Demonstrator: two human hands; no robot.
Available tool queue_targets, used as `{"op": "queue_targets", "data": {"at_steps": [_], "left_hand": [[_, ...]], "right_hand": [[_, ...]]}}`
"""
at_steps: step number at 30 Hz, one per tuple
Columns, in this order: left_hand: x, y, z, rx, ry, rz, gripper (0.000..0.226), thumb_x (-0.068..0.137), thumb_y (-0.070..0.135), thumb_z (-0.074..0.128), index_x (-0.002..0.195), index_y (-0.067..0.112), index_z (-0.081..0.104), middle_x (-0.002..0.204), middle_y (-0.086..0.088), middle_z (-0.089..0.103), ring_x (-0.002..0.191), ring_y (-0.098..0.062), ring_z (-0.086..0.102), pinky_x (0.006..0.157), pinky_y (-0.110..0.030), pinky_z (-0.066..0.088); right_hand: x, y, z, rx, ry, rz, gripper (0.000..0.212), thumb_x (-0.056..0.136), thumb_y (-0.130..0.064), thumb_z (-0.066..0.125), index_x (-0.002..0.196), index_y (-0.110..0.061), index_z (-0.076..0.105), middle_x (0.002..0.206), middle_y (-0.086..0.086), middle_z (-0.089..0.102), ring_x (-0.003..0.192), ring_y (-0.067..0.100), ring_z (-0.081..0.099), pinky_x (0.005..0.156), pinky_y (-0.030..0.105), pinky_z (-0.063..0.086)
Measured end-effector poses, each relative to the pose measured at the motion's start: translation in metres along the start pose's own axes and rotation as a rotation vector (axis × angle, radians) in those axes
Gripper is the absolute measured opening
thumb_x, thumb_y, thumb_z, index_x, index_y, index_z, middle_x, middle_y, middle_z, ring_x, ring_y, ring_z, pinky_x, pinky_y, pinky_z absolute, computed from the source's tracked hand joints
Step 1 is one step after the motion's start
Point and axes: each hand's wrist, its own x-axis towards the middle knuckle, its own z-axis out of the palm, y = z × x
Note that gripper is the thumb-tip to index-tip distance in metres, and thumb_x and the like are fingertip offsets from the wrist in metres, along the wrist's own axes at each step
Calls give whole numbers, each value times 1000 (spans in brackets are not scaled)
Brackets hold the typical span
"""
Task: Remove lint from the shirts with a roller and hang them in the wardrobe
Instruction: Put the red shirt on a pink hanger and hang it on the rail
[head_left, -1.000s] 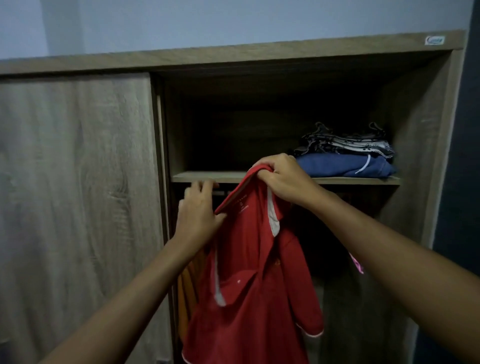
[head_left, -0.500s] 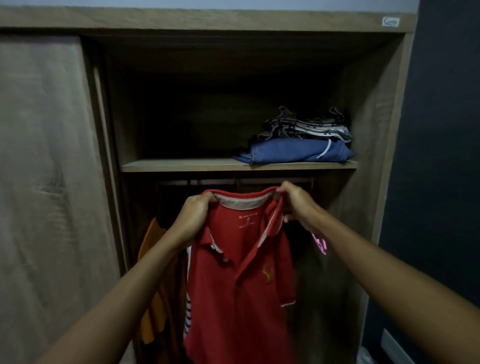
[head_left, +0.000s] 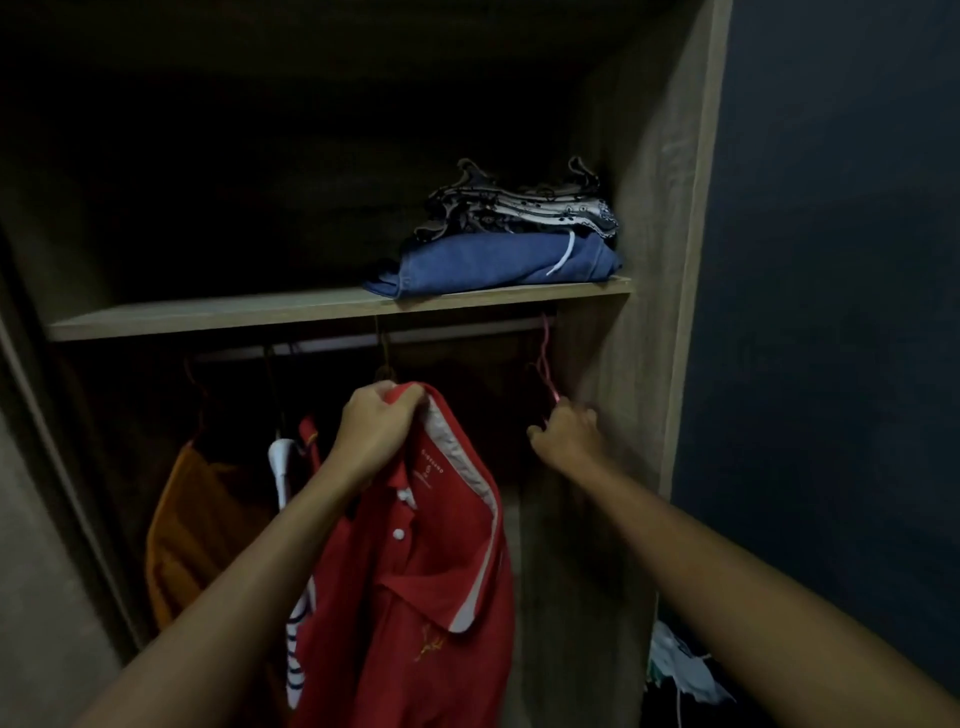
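A red polo shirt (head_left: 415, 582) with a white-lined collar hangs from my left hand (head_left: 374, 431), which grips it at the collar in front of the open wardrobe. My right hand (head_left: 566, 434) is off the shirt and closed around the lower part of a pink hanger (head_left: 545, 364) that hangs from the rail (head_left: 311, 345) at the far right. The rail runs just under the wooden shelf (head_left: 234, 314). No lint roller is in view.
An orange garment (head_left: 192, 525) and a white and striped garment (head_left: 291, 613) hang at the left of the rail. Folded blue and patterned clothes (head_left: 509, 244) lie on the shelf's right end. The wardrobe's side panel (head_left: 660, 260) stands right beside my right hand. Crumpled items (head_left: 680, 670) lie low at the right.
My right hand let go of the collar and moved right to the pink hanger. The left hand now holds the shirt alone. The view has moved closer into the wardrobe.
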Motion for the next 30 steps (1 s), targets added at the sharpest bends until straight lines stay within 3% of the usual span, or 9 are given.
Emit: {"op": "queue_targets", "data": {"at_steps": [5, 11, 14, 17, 20, 22, 25, 28, 30], "left_hand": [[9, -10, -1, 2, 4, -28, 37, 80, 43, 62, 73, 7, 70, 63, -8, 65, 62, -18, 59, 62, -36, 45], [18, -19, 2, -5, 30, -46, 38, 76, 44, 61, 76, 8, 72, 71, -10, 70, 68, -19, 63, 66, -37, 48], [23, -23, 6, 0, 41, -55, 28, 84, 36, 64, 74, 11, 71, 68, -5, 69, 67, -18, 62, 66, -35, 47], [27, -26, 9, 8, 52, -69, 25, 89, 30, 63, 75, 10, 71, 71, -7, 71, 68, -20, 65, 68, -38, 50], [30, -30, 11, 11, 61, -77, 27, 87, 32, 63, 80, 8, 73, 78, -11, 75, 77, -27, 71, 75, -43, 56], [30, -31, 13, 23, 56, -84, 26, 90, 31, 63, 83, 7, 73, 83, -13, 76, 84, -30, 73, 78, -43, 56], [27, -31, 16, 67, 53, -80, 32, 90, 34, 62, 87, 4, 72, 87, -17, 75, 87, -32, 72, 79, -45, 56], [19, -37, 18, 94, 46, -78, 28, 89, 34, 63, 80, 9, 70, 79, -14, 73, 78, -31, 70, 74, -46, 56], [10, -39, 19, 106, 39, -80, 23, 87, 32, 65, 71, 16, 66, 69, -4, 69, 71, -24, 65, 69, -39, 52]], "right_hand": [[19, 18, 22, 118, 60, 65, 61, 86, -36, 71, 135, -8, 49, 129, 20, 61, 120, 36, 59, 94, 41, 50], [56, 15, 43, 318, 54, 105, 75, 79, -47, 77, 135, -3, 51, 132, 20, 59, 120, 37, 59, 95, 39, 50], [77, 9, 50, 518, 8, 148, 61, 78, -42, 80, 119, 0, 64, 116, 17, 69, 106, 34, 66, 87, 35, 53], [93, 6, 56, 612, 32, 146, 34, 80, -21, 79, 106, 0, 73, 104, 19, 74, 99, 32, 70, 80, 32, 51], [92, 2, 56, 642, 101, 77, 22, 84, -8, 74, 104, 2, 72, 96, 17, 71, 89, 23, 64, 74, 24, 42], [85, 2, 59, 669, 98, 32, 8, 84, -9, 75, 89, -5, 69, 80, 10, 67, 75, 20, 59, 70, 23, 40], [66, 13, 73, 683, 87, -6, 28, 82, -10, 78, 68, -16, 55, 56, -2, 52, 52, 9, 47, 61, 24, 37], [36, 28, 78, 696, 77, -37, 32, 81, -9, 79, 66, -14, 52, 51, -4, 47, 46, 4, 41, 52, 24, 37], [9, 36, 75, 709, 73, -60, 34, 82, -12, 80, 64, -14, 50, 49, -5, 44, 41, 2, 38, 47, 18, 34]]}}
